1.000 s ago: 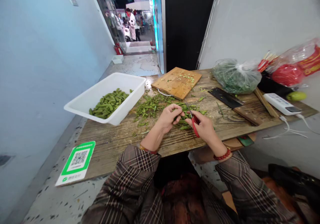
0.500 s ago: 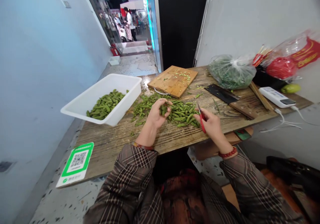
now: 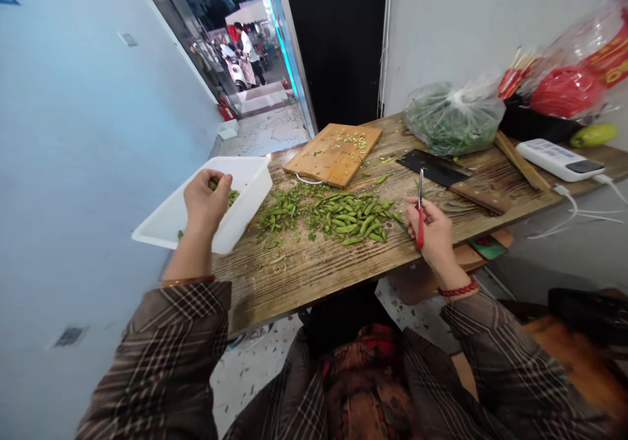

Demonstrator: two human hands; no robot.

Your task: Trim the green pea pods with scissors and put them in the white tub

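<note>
My left hand (image 3: 206,198) is over the white plastic tub (image 3: 255,182), its fingers curled round some green edamame pods (image 3: 212,184). The hand and wrist hide most of the pods lying in the tub. In my right hand (image 3: 436,234) is a pair of scissors (image 3: 420,223) with red handles, blades pointing up and away from me. That hand is above the table's front edge, just right of a spread of edamame pods (image 3: 356,216). Leaves and trimmings (image 3: 279,214) are mixed in on the pile's left side.
A wooden cutting board (image 3: 333,155) with chopped green bits lies behind the pile. To the right are a cleaver (image 3: 432,167), a clear bag of greens (image 3: 454,119), and a white power strip (image 3: 559,160) with cables. A doorway opens at the back left.
My left hand has moved left from the pile to over the tub, with pods in it. My right hand, still with the scissors, has shifted slightly right. The view has turned a little.
</note>
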